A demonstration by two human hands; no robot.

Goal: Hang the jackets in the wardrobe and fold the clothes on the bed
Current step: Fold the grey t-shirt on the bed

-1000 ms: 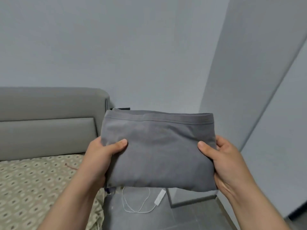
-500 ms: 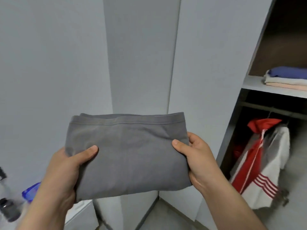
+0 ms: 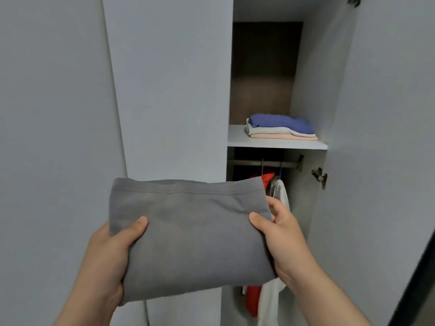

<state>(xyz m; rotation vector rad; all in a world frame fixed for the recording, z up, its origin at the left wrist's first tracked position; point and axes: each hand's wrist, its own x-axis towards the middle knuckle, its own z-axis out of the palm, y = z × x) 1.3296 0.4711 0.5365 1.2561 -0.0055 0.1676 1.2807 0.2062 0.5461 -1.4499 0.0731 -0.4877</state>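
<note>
- Grey folded garment (image 3: 188,236) is in the air in front of the open wardrobe, below shelf (image 3: 237,141) level, and touches nothing but the hands.
- Left hand (image 3: 110,262) grips its left edge with the thumb on top. The fingers are hidden under the cloth.
- Right hand (image 3: 282,241) grips the right edge the same way, thumb on top and fingers curled behind.
- Step in hand, as I read it: put it on the shelf with the folded stack (image 3: 280,127).
- The stack sits toward the shelf's right side, close to the front edge. There is a bare strip along the left edge.
- Best target is on top of the stack, since the bare strip looks too narrow for this fold.
- Lift it flat and level, clear the shelf's front edge first, then slide it in from the front.
- Land the far edge first, lower the rest, and pull the fingers out sideways so the layers don't drag.
- Risk: the blue top layer is lumpy, so the fold may tilt or slide off. Square it to the stack's front edge.
- Stay above the rail (image 3: 249,164) and the hung red-and-white jacket (image 3: 281,196).
</note>
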